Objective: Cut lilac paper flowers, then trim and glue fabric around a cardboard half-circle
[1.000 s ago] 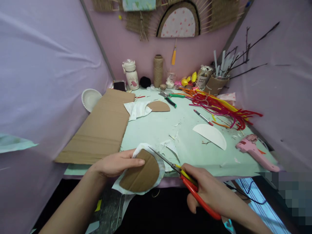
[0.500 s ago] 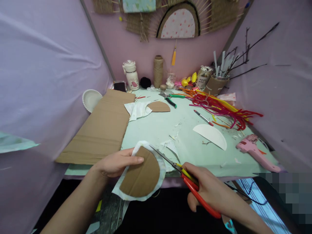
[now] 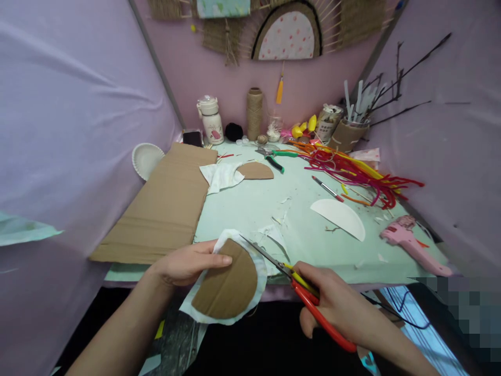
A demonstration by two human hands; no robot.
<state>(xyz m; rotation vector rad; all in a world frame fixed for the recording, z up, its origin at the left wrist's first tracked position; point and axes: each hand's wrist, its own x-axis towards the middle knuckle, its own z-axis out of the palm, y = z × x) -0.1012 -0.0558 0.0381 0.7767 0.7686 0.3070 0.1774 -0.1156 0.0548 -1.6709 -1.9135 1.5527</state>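
My left hand (image 3: 195, 262) pinches a half-round piece of brown cardboard (image 3: 230, 282) backed by pale cloth (image 3: 261, 271), the thumb lying on the cardboard. The cloth sticks out as a border around the curved edge. In my right hand (image 3: 332, 297) are scissors (image 3: 287, 269) with red and yellow handles; their blades point up and left, the tips at the cloth's upper right edge. White cloth scraps (image 3: 276, 239) lie on the table just beyond the blades.
A large cardboard sheet (image 3: 160, 203) covers the table's left side. Pliers (image 3: 274, 156), a pen (image 3: 327, 189), a white half disc (image 3: 340, 218), red pipe cleaners (image 3: 352, 172) and a pink glue gun (image 3: 415, 243) lie to the right. A bottle (image 3: 212, 121) and twine cone (image 3: 254, 114) stand behind.
The cloth's top edge and the cardboard in my left hand have shifted very slightly down and right. The scissors have hardly moved.
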